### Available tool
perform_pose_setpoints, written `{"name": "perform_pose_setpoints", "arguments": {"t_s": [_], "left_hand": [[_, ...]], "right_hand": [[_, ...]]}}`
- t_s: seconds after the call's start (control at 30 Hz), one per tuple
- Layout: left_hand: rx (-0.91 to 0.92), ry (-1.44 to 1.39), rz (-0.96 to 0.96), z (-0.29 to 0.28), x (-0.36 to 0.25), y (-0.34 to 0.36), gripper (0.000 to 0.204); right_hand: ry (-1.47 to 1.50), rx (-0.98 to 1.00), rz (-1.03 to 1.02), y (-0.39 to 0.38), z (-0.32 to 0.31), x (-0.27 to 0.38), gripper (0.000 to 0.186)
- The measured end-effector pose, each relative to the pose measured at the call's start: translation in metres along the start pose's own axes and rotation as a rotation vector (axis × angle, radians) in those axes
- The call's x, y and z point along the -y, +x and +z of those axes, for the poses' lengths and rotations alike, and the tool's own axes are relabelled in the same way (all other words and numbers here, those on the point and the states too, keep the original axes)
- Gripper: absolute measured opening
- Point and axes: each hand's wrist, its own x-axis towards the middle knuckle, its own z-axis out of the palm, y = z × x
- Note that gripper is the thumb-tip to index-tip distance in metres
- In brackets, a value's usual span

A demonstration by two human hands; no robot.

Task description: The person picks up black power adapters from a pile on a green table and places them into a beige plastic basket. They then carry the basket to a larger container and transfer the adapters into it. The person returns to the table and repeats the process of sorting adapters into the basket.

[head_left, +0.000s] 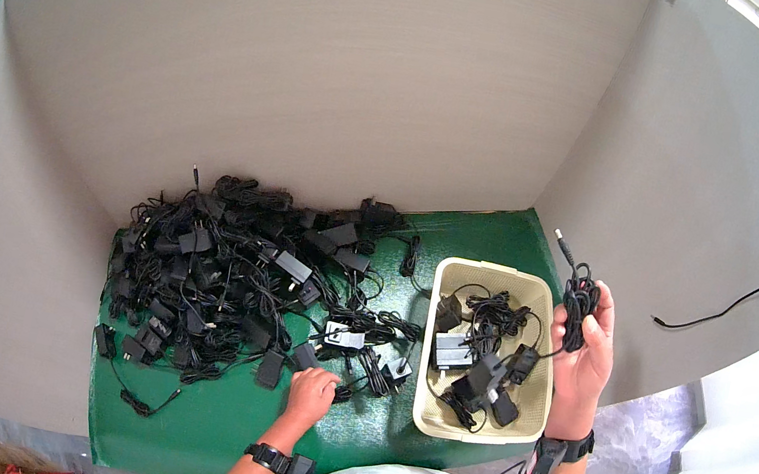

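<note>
The right hand (583, 349) grasps a coiled black cord (579, 303), held up just past the right edge of the beige basket (498, 274). The cord looks light and floppy, so pinch the bundle's middle. The left hand (311, 394) is curled on a cable by the adapter pile (231, 272) near the green desk's (203, 429) front edge

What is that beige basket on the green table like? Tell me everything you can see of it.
The beige rectangular plastic basket has rounded corners and finely perforated walls. It stands upright and open-topped on the green table, near its right edge, apart from the big pile of black power adapters. Inside lie several black adapters with coiled cords, covering much of its floor. The right hand, holding a bundled black cord, is beside its right rim.
</note>
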Motion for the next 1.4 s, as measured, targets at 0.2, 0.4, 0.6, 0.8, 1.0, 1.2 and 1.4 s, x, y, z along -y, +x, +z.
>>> {"name": "perform_pose_setpoints", "arguments": {"t_s": [0.2,0.4,0.6,0.8,1.0,1.2,1.4], "left_hand": [[-0.035,-0.066,-0.023,-0.001,0.0,0.0,0.011],[-0.206,-0.056,0.025,-0.009,-0.002,-0.01,0.015],[-0.242,0.046,-0.017,-0.015,-0.003,-0.018,0.027],[-0.23,0.048,-0.096,-0.019,0.001,-0.03,0.033],[-0.184,0.05,-0.116,-0.011,0.005,-0.03,0.039],[-0.142,0.07,-0.145,-0.009,0.006,-0.03,0.043],[-0.135,0.055,-0.202,-0.009,0.008,-0.037,0.043]], "right_hand": [[-0.183,-0.216,0.112,0.01,-0.042,-0.037,0.038],[-0.802,-0.201,0.077,-0.01,-0.098,-0.086,0.038],[-1.628,0.101,0.069,-0.035,-0.156,-0.124,0.04],[-1.759,0.233,0.291,-0.052,-0.152,-0.127,0.038],[-1.643,0.407,-0.201,-0.053,-0.071,-0.133,0.035],[-1.456,0.674,-0.212,-0.076,-0.008,-0.178,0.033],[-1.627,0.865,0.024,-0.086,-0.01,-0.236,0.038]]}}
